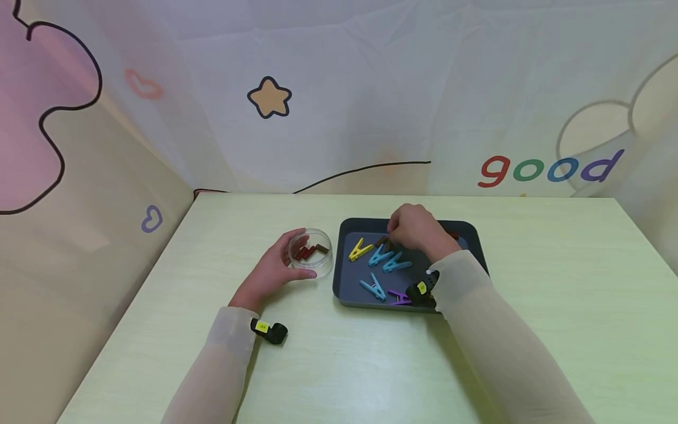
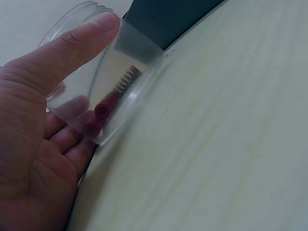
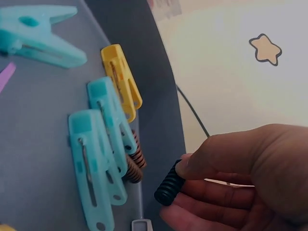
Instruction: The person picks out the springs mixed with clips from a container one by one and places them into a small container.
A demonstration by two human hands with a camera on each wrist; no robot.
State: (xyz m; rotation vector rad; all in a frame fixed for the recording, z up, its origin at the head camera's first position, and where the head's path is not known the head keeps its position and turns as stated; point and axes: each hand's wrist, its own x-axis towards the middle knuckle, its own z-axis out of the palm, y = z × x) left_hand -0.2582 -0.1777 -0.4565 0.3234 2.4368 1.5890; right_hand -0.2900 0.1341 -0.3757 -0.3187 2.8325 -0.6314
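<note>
A clear plastic jar [image 1: 324, 270] stands on the table beside the tray, my left hand [image 1: 270, 271] gripping it with the thumb on the near side and fingers round the far side. Inside lie red springs [image 2: 105, 108] and a dark spring [image 2: 128, 80]. Over the far part of the dark grey tray [image 1: 346, 288], my right hand [image 1: 418, 228] pinches a dark coil spring [image 3: 169, 185] between thumb and fingers. Close by in the tray are brown springs [image 3: 134, 172], a yellow clothespin [image 3: 121, 82] and several light blue clothespins [image 3: 89, 168].
A purple clothespin [image 1: 399, 298] lies near the tray's front edge, partly behind the right wrist camera. Something red [image 1: 453, 235] shows at the tray's back right. A printed cloth backdrop [image 1: 339, 118] rises behind the pale table [image 1: 339, 365].
</note>
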